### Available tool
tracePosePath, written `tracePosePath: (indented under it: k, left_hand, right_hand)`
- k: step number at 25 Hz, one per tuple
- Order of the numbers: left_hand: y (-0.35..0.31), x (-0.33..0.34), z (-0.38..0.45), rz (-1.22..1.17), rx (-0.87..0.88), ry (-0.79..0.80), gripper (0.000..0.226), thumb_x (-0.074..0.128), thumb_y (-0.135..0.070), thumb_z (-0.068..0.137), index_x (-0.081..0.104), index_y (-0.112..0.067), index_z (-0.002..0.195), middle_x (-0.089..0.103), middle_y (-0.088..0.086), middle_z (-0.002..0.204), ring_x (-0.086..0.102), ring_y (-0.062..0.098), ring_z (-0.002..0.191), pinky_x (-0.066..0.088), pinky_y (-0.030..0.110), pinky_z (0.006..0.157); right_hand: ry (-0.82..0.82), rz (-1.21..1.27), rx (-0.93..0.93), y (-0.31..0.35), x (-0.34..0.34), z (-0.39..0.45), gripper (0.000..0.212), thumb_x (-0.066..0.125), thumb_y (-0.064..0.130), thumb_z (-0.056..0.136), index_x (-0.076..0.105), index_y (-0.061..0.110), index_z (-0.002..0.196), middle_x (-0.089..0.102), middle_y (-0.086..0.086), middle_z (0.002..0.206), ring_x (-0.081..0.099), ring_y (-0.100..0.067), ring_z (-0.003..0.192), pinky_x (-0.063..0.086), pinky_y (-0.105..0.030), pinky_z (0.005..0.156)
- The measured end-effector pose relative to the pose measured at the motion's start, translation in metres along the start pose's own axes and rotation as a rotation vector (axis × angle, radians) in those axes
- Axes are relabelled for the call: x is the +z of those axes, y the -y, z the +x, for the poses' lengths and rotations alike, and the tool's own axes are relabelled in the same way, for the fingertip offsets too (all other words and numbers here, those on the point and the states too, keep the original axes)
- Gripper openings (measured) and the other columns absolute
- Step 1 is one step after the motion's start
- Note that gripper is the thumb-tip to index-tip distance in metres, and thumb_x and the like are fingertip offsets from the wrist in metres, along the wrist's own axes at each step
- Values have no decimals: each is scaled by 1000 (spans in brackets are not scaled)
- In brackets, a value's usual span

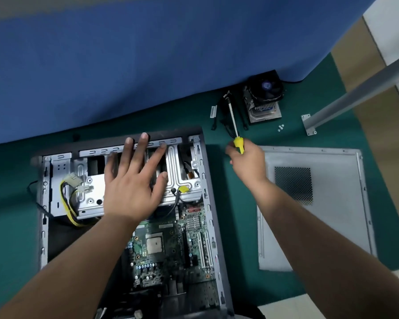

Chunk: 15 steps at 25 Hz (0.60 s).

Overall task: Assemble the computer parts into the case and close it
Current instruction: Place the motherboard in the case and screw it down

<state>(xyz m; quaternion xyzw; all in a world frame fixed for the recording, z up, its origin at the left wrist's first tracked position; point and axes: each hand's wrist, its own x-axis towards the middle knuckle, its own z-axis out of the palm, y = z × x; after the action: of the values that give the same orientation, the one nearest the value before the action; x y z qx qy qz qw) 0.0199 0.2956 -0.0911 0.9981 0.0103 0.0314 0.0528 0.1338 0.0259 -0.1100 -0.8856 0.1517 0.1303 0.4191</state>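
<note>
An open computer case [211, 203] lies flat on the green mat with its motherboard [171, 247] exposed. My left hand [134, 180] rests flat, fingers spread, on the silver drive cage [90, 199] at the case's far end. To the right of the case, my right hand [247, 162] grips a yellow-handled screwdriver [236, 132], its shaft pointing away from me. A CPU cooler with fan [264, 97] stands at the back right. The grey side panel [313, 208] lies flat to the right of the case.
Black cables [224, 116] lie beside the cooler, and several small screws [280, 127] sit on the green mat [235, 226] near it. A blue partition [148, 65] bounds the far side. A grey metal leg with a foot plate [309, 125] slants in at right. Yellow-black power cables [69, 203] hang in the case.
</note>
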Motion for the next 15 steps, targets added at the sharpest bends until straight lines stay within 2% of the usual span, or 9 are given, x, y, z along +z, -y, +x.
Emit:
tracePosePath:
  k: [2, 3, 7, 8, 9, 10, 11, 13, 15]
  left_hand:
    - [-3, -5, 0, -15, -11, 34, 60, 27, -58, 102, 15, -49, 160, 3, -10, 173, -1, 19, 159, 9, 57, 124]
    - [-4, -8, 0, -37, -17, 55, 59, 27, -58, 102, 16, -49, 160, 3, -10, 173, -2, 18, 159, 8, 58, 124]
    - [-9, -33, -4, -251, -19, 74, 55, 40, -51, 105, 30, -43, 158, 13, -9, 172, -2, 17, 159, 0, 50, 125]
    - [-12, -39, -9, -356, 0, 38, 52, 47, -46, 105, 38, -38, 155, 24, -7, 169, 8, 18, 158, 6, 48, 126]
    - [-16, -48, -21, -502, 5, -4, 46, 52, -41, 104, 47, -34, 150, 39, -6, 161, 26, 18, 153, 19, 49, 125]
    - [-21, -56, -38, -669, -18, -20, 38, 57, -38, 103, 56, -33, 141, 54, -7, 147, 46, 11, 138, 37, 48, 118]
    - [-28, -63, -57, -837, -64, 18, 29, 60, -37, 102, 62, -34, 130, 64, -13, 130, 58, 0, 118, 51, 41, 106]
    - [-38, -74, -97, -1115, -142, 172, 14, 66, -32, 99, 71, -34, 112, 72, -17, 107, 67, -1, 97, 58, 31, 89]
    - [-38, -80, -128, -1310, -213, 264, 11, 68, -26, 99, 76, -29, 105, 77, -10, 99, 72, 7, 93, 59, 30, 85]
  right_hand:
    - [15, 161, 7, 10, -14, -36, 8, 67, 26, 94, 70, 24, 88, 71, 9, 76, 64, -3, 60, 44, -16, 55]
    - [19, 217, 7, 15, -20, -54, 7, 67, 26, 94, 71, 27, 88, 72, 12, 81, 65, -1, 60, 43, -12, 54]
    - [124, 362, 34, 30, -34, -133, 12, 69, 26, 94, 75, 34, 89, 76, 11, 87, 64, -4, 64, 49, -21, 55]
    - [165, 388, 48, 32, -33, -149, 12, 70, 24, 93, 76, 33, 90, 76, 8, 87, 63, -6, 63, 50, -23, 56]
    - [205, 417, 55, 34, -30, -167, 11, 72, 22, 92, 77, 31, 90, 76, 5, 86, 62, -8, 63, 50, -25, 56]
    - [243, 443, 57, 37, -26, -184, 9, 74, 20, 90, 77, 29, 90, 77, 1, 86, 61, -10, 63, 50, -27, 56]
    - [272, 462, 57, 40, -20, -200, 8, 76, 20, 89, 77, 27, 91, 77, -2, 87, 60, -11, 63, 49, -28, 54]
    - [300, 496, 61, 46, -9, -230, 11, 80, 19, 85, 74, 22, 94, 77, -3, 84, 60, -12, 61, 48, -27, 52]
    - [310, 514, 71, 50, -1, -252, 18, 83, 17, 82, 71, 16, 95, 73, 1, 76, 60, -11, 59, 47, -25, 50]
